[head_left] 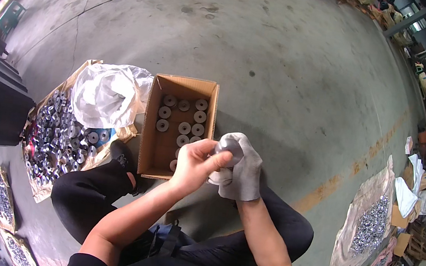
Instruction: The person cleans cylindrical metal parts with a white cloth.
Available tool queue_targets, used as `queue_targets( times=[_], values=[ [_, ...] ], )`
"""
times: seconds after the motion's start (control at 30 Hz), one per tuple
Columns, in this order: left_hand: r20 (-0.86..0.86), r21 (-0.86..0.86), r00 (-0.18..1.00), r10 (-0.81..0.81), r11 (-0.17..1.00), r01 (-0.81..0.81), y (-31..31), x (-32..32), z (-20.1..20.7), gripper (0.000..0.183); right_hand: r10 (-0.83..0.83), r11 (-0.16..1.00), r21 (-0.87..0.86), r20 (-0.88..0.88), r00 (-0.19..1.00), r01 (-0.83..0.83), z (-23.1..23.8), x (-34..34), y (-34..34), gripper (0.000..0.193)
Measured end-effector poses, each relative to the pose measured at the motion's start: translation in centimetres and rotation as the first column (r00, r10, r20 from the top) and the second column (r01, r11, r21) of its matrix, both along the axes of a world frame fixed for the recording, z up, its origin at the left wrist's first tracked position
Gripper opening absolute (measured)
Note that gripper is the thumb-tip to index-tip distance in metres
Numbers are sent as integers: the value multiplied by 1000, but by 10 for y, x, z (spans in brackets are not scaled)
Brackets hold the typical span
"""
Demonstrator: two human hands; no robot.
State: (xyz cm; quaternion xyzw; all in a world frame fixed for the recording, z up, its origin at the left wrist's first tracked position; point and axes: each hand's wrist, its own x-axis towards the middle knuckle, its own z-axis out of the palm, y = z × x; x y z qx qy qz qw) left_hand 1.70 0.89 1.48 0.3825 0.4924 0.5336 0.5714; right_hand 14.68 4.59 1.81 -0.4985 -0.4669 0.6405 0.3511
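In front of my body both hands meet on a round grey metal part (229, 149). My bare left hand (195, 165) presses its thumb and fingers against the part's near left side. My right hand (244, 172), in a grey knitted glove, wraps round it from the right; the part's underside is hidden. Just left of the hands stands an open cardboard box (146, 150). Inside it, several round metal pieces with centre holes (200, 116) lie flat in rows, and my left hand covers some near the box's right wall.
To the left, a pile of shiny metal rings (56, 136) lies on a sheet beside a clear plastic bag (110, 95). A dark machine (3, 105) stands beyond it. On the right, small metal parts (371, 225) cover another sheet, near cartons and a wooden pallet (422, 239).
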Motion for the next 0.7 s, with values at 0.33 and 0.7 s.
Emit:
queue_targets(
  times=[0.33,0.7],
  values=[
    [520,-275,850,86,959,71,0,-9,-10,33,-294,439,574,819,493,-691,25,-9,10,22],
    [155,-211,982,107,975,-73,-10,-2,5,42,112,681,591,498,860,-431,11,-15,2,9]
  ],
)
